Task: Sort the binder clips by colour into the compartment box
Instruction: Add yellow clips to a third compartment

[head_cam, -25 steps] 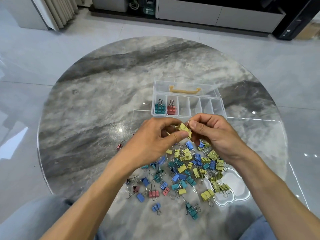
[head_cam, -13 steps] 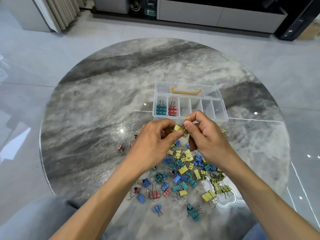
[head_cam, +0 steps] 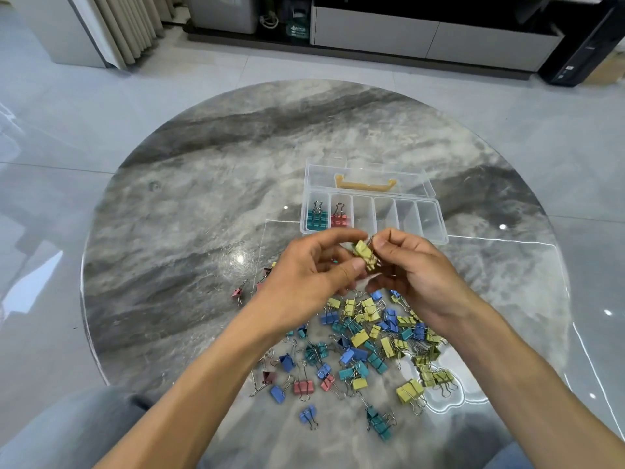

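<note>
Both hands, left (head_cam: 304,275) and right (head_cam: 411,275), pinch a yellow stack (head_cam: 366,257) above the pile (head_cam: 368,336), box (head_cam: 372,214) at 12 o'clock. Risk: stack springs apart, clips drop into the pile; or lands in the teal (head_cam: 317,219) or red (head_cam: 339,219) slot

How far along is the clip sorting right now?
Barely started. Done: the box holds teal clips in its first compartment and red clips in the second; four compartments look empty. In hand: both hands, left and right, hold yellow clips. Left: the mixed pile on the table.
</note>
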A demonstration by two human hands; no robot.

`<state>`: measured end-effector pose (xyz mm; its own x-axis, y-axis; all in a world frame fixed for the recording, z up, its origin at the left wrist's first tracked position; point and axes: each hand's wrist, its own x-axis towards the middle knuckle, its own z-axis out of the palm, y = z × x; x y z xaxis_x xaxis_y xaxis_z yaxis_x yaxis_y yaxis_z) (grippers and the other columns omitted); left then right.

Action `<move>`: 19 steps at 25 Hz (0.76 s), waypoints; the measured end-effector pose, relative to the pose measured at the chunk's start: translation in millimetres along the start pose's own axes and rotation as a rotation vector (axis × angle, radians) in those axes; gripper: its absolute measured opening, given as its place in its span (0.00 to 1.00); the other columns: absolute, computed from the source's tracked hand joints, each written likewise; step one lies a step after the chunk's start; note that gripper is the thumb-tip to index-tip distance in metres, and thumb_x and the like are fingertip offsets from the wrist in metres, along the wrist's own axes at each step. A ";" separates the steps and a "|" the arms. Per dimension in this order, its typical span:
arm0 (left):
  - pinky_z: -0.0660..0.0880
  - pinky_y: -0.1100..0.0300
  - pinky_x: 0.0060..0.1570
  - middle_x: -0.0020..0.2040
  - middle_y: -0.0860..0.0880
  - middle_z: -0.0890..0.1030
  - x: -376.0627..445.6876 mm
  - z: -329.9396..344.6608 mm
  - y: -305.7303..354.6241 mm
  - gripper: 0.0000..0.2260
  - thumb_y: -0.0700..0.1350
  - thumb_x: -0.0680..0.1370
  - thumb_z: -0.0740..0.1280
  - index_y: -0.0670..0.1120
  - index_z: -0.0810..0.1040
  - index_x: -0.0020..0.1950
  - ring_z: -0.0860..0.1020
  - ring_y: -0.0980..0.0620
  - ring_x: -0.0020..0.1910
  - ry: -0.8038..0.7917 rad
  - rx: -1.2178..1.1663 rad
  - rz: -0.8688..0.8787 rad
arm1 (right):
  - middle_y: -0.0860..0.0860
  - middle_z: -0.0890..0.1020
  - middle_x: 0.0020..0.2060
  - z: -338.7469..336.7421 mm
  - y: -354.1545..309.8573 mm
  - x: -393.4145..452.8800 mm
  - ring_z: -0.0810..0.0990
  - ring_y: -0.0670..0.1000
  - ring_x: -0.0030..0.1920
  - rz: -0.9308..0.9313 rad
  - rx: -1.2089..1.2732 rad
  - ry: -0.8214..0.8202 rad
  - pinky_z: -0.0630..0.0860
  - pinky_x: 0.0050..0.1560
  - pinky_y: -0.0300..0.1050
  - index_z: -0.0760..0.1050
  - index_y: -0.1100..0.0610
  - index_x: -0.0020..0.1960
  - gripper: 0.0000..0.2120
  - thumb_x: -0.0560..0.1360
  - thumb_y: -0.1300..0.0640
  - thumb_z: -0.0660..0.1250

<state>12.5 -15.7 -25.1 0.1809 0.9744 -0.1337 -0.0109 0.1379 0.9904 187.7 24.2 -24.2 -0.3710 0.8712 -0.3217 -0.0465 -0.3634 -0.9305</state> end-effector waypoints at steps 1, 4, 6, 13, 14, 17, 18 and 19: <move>0.77 0.62 0.42 0.38 0.53 0.82 0.0 -0.2 -0.9 0.14 0.38 0.77 0.70 0.49 0.80 0.61 0.80 0.55 0.38 -0.007 0.060 0.045 | 0.57 0.82 0.42 -1.2 0.6 0.4 0.81 0.54 0.41 0.037 0.048 -0.033 0.80 0.40 0.46 0.77 0.57 0.41 0.07 0.76 0.59 0.65; 0.78 0.63 0.40 0.40 0.54 0.83 -1.6 5.2 -1.4 0.08 0.41 0.73 0.75 0.49 0.83 0.51 0.81 0.56 0.39 0.096 0.190 0.187 | 0.57 0.83 0.46 -0.2 3.2 2.1 0.80 0.56 0.49 0.074 0.154 -0.084 0.80 0.47 0.48 0.79 0.57 0.39 0.06 0.74 0.60 0.66; 0.80 0.61 0.40 0.42 0.50 0.85 -1.4 6.3 -0.1 0.05 0.42 0.71 0.77 0.47 0.84 0.45 0.83 0.51 0.40 0.207 0.155 0.203 | 0.56 0.84 0.47 2.2 3.4 2.4 0.80 0.54 0.50 0.037 0.165 -0.077 0.79 0.48 0.48 0.81 0.55 0.38 0.07 0.73 0.60 0.66; 0.81 0.61 0.42 0.40 0.51 0.86 1.4 4.2 -2.9 0.09 0.47 0.70 0.78 0.47 0.86 0.48 0.83 0.53 0.39 0.349 0.210 0.068 | 0.54 0.86 0.46 4.6 9.3 4.0 0.83 0.50 0.45 -0.328 -0.242 0.127 0.79 0.41 0.41 0.83 0.60 0.51 0.06 0.77 0.62 0.67; 0.81 0.60 0.40 0.40 0.51 0.86 1.0 3.3 -2.7 0.09 0.48 0.71 0.77 0.47 0.86 0.49 0.83 0.53 0.39 0.331 0.218 0.068 | 0.54 0.86 0.45 4.2 9.1 3.4 0.84 0.51 0.44 -0.341 -0.248 0.145 0.79 0.40 0.41 0.83 0.59 0.51 0.07 0.77 0.62 0.67; 0.78 0.53 0.32 0.34 0.48 0.83 -1.2 3.8 0.2 0.07 0.51 0.73 0.75 0.49 0.86 0.45 0.79 0.47 0.32 0.292 0.307 0.108 | 0.56 0.86 0.44 3.3 6.1 0.1 0.84 0.51 0.40 -0.332 -0.190 0.140 0.80 0.36 0.43 0.83 0.59 0.51 0.07 0.76 0.60 0.68; 0.76 0.56 0.29 0.32 0.49 0.81 -2.0 4.1 0.5 0.08 0.52 0.74 0.74 0.49 0.85 0.43 0.76 0.50 0.29 0.299 0.371 0.130 | 0.57 0.86 0.44 3.5 5.2 -0.4 0.84 0.53 0.40 -0.323 -0.176 0.119 0.80 0.36 0.44 0.83 0.60 0.51 0.08 0.75 0.59 0.68; 0.73 0.60 0.27 0.30 0.51 0.80 -1.9 4.6 0.6 0.09 0.53 0.74 0.73 0.48 0.84 0.41 0.74 0.54 0.27 0.306 0.426 0.141 | 0.58 0.86 0.44 2.9 4.5 -0.3 0.84 0.54 0.40 -0.315 -0.171 0.100 0.80 0.35 0.44 0.83 0.60 0.51 0.09 0.75 0.57 0.68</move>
<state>16.7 -18.3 -24.1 -0.0893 0.9942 0.0602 0.3970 -0.0199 0.9176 184.9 21.3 -27.8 -0.2702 0.9625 -0.0229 0.0150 -0.0195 -0.9997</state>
